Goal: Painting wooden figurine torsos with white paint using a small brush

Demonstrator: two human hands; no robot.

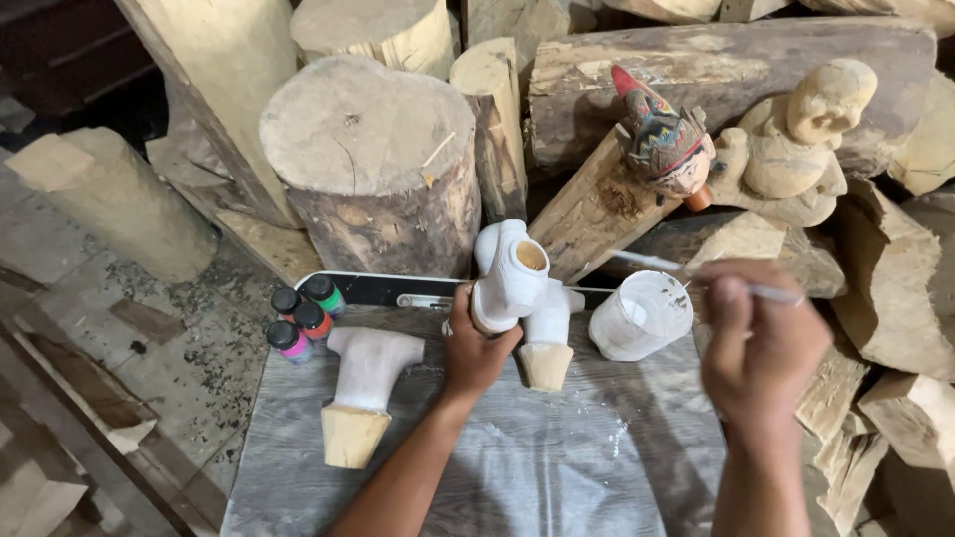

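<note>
My left hand (476, 343) grips a white-painted wooden carving (509, 270) and holds it up over a grey board (557, 457). My right hand (758, 343) holds a thin paintbrush (696, 273), whose tip points left over a white paint cup (642, 316). Two more white-painted carvings with bare wood bases stand on the board: one (363, 388) to the left of my left hand, and one (547, 338) just behind it.
Several small paint bottles (303, 318) with coloured contents stand at the board's back left corner. Logs and stumps (373, 164) crowd the back. A painted carved head (665, 139) and an unpainted carved figure (796, 144) rest on logs at the back right.
</note>
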